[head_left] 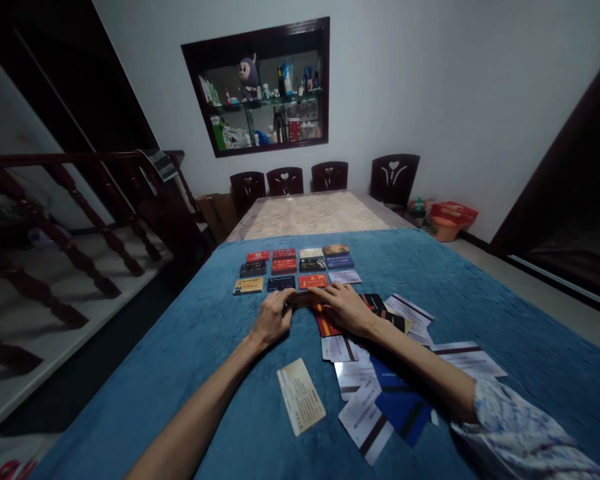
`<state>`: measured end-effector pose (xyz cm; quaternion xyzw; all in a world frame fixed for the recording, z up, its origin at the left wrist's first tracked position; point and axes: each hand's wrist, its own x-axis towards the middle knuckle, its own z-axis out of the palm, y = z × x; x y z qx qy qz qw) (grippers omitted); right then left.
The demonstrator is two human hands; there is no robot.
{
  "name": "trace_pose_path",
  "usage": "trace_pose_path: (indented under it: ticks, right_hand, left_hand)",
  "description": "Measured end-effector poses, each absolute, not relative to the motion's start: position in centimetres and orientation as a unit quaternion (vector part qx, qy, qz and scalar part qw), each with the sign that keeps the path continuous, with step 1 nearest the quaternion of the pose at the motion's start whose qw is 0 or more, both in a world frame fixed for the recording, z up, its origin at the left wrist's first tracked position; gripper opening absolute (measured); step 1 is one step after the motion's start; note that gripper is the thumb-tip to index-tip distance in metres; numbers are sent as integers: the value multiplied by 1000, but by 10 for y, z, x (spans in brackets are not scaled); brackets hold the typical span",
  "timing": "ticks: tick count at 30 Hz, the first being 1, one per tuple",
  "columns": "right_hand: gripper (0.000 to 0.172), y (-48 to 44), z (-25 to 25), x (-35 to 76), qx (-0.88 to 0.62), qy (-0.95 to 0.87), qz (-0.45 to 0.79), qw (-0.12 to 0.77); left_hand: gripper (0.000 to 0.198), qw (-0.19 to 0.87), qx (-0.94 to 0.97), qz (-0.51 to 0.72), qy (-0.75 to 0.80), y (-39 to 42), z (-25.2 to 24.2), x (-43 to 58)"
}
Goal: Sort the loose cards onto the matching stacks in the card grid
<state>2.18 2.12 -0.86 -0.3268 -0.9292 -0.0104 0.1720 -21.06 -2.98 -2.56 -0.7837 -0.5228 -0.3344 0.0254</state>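
Between my two hands is a dark brownish card (303, 299), seen nearly edge-on; whether it is one card or a small stack, I cannot tell. My left hand (271, 318) pinches its left end, and my right hand (347, 308) grips its right end with the fingers over the top. Just beyond lie rows of cards, among them a yellow card (249, 286), a dark blue card (281, 283) and a red card (312, 281). Under my right hand and forearm spreads a loose pile with a red-and-yellow card (327, 325) and blue cards (405, 415). A cream card (301, 397) lies apart, between my forearms.
A blue cloth (190, 353) covers the near part of the long table, with the pale tabletop (320, 212) showing beyond. Several dark chairs (330, 176) stand at the far end. A wooden railing (80, 200) runs along the left. A wall niche (265, 93) holds a plush toy and bottles.
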Motion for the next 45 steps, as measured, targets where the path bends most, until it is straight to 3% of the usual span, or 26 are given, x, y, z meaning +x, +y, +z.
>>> trace_pose_path:
  ticks: [6, 17, 26, 45]
  right_hand:
    - [55, 19, 5, 14, -369, -923, -13, 111]
    - [51, 28, 8, -4, -394, -914, -2, 96]
    - [48, 25, 15, -9, -410, -908, 16, 84]
    - [34, 25, 28, -14, -387, -919, -46, 55]
  left_hand:
    - [53, 16, -776, -298, -556, -29, -29, -209]
    - [46, -17, -769, -308, -561, -25, -29, -207]
    - [57, -59, -761, -363, -535, -17, -37, -213]
    - [57, -37, -756, -272, -594, -23, -24, -212]
